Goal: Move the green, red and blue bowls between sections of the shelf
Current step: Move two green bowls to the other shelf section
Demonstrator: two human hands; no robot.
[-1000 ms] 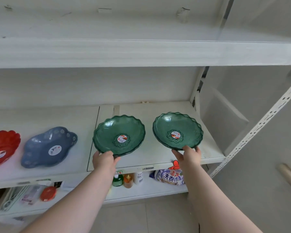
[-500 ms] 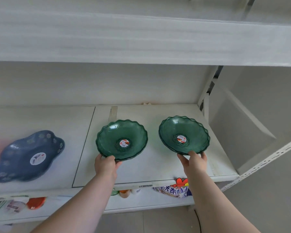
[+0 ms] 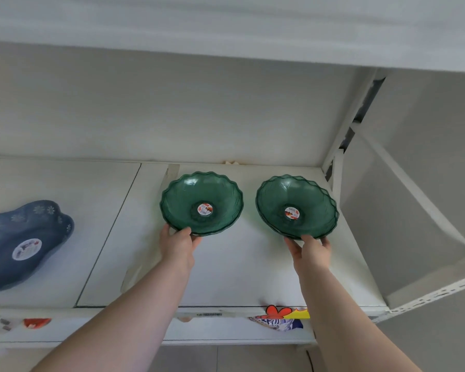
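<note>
— Bowls first: two green ones sit side by side on the right section of the shelf (image 3: 226, 277), the left green bowl (image 3: 202, 203) and the right green bowl (image 3: 297, 206), close together but not touching.

— And the hands?

— Each has one. The left hand (image 3: 178, 247) pinches the near rim of the left green bowl, thumb over the edge and fingers tucked beneath. The right hand (image 3: 310, 251) does the same on the right green bowl's near rim. Both are closed narrowly on the rims, not spread.

— Why by the edge?

— I'd guess because the bowls are wide and shallow with a wavy lip; the near rim is the only part within easy reach at that height, and it gives a thumb something to hook. Each tilts slightly toward the person, which suits a rim hold.

— Is the right one a single bowl?

— Its rim looks doubled, so it may be a stack. I can't say for sure.

— Lifted or resting?

— Hard to tell. Their far sides seem near the board, so they're low at most.

— The other colours?

— The blue bowl (image 3: 22, 244) lies on the left section, well apart, beyond the seam (image 3: 110, 232) between the boards. No red bowl shows here.

— Any risk?

— Slick plastic held at one point could swing or slip if moved quickly, I reckon.
</note>
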